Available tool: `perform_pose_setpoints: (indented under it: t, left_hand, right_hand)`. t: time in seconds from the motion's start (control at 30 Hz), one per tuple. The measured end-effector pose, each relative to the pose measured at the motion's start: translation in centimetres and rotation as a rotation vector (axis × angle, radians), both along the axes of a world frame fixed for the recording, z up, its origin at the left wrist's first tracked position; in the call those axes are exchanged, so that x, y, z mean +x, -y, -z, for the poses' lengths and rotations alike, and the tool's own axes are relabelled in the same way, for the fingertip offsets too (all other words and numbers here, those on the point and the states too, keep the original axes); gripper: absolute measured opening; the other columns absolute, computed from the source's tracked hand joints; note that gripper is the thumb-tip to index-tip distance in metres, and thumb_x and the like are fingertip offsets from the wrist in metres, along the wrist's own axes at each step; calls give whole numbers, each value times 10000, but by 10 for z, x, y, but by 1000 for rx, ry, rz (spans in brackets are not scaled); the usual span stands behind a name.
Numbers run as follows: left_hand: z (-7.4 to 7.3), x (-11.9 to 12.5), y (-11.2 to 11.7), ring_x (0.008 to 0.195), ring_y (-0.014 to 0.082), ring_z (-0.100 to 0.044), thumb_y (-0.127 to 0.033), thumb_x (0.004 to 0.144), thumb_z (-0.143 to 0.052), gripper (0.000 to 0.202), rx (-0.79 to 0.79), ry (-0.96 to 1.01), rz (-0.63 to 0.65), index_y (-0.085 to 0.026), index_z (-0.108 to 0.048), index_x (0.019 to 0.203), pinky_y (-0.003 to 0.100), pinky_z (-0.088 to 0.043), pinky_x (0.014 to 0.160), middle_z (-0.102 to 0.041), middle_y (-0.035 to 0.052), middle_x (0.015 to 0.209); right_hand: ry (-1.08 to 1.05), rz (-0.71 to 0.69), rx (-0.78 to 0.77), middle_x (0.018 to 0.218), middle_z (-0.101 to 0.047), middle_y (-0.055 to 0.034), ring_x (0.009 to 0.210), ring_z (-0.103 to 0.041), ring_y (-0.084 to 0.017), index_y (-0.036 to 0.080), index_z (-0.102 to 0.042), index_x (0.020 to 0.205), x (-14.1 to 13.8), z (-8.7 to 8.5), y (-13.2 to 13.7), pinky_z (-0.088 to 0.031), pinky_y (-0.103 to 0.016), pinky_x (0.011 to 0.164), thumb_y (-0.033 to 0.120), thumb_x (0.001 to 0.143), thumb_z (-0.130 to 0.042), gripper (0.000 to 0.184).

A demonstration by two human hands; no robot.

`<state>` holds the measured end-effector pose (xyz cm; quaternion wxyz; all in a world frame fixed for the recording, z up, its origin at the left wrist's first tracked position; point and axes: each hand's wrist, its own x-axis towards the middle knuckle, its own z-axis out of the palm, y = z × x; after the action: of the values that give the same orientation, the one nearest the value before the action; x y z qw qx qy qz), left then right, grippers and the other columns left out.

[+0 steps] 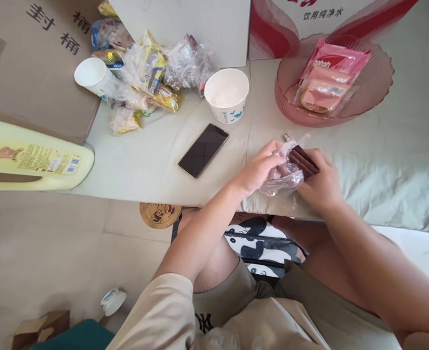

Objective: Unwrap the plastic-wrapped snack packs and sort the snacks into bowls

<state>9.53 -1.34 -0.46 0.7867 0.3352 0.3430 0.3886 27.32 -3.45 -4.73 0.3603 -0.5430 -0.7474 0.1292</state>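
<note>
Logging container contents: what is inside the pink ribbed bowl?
Overlapping pink packets lie inside the pink ribbed bowl. They cover the part of its floor beneath them, so anything under there cannot be seen.

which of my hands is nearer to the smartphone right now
Left. Your left hand is to the right of the smartphone, with a gap between; your right hand is farther right, beyond the clear plastic wrapper.

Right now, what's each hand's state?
Left hand: closed, holding clear plastic wrap.
Right hand: closed, holding dark brown bars.
</note>
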Motion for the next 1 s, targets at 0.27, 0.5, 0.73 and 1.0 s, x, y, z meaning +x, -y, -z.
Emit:
perform_pose_setpoints:
  t: [0.27, 0.5, 0.73, 1.0]
  left_hand:
    - [3, -12, -15, 489, 78, -271, -165, 854, -454, 230, -43, -193, -513, -205, -309, 680, 218, -231, 496, -245, -49, 592]
    - [-4, -42, -16, 759, 233, -612, -241, 843, -521, 103, 542, -1197, 12, -231, -532, 741, 336, -408, 659, -606, 38, 710]
    - [-4, -45, -17, 793, 272, -676, -279, 887, -478, 191, 644, -1345, 226, -232, -653, 947, 345, -412, 616, -715, 96, 851]
    - [-5, -44, -17, 793, 276, -674, -272, 873, -478, 187, 647, -1334, 317, -230, -649, 936, 338, -399, 613, -718, 108, 884]
  right_hand:
    - [-125, 103, 15, 881, -710, -63, 828, -700, -270, 211, -658, 964, 4, 5, 9, -567, -438, 768, 500, 766, -750, 361]
    - [-478, 362, 80, 840, -667, -55, 780, -690, -272, 220, -557, 965, 0, 1, 10, -559, -467, 782, 527, 726, -763, 441]
    - [-432, 170, 86, 1067, -659, -86, 860, -704, -252, 292, -428, 1164, -24, -19, -7, -573, -440, 797, 436, 781, -745, 517]
    - [118, 238, 143, 1232, -644, -89, 1021, -656, -278, 350, -420, 1350, 33, -81, -87, -514, -466, 869, 370, 910, -618, 483]
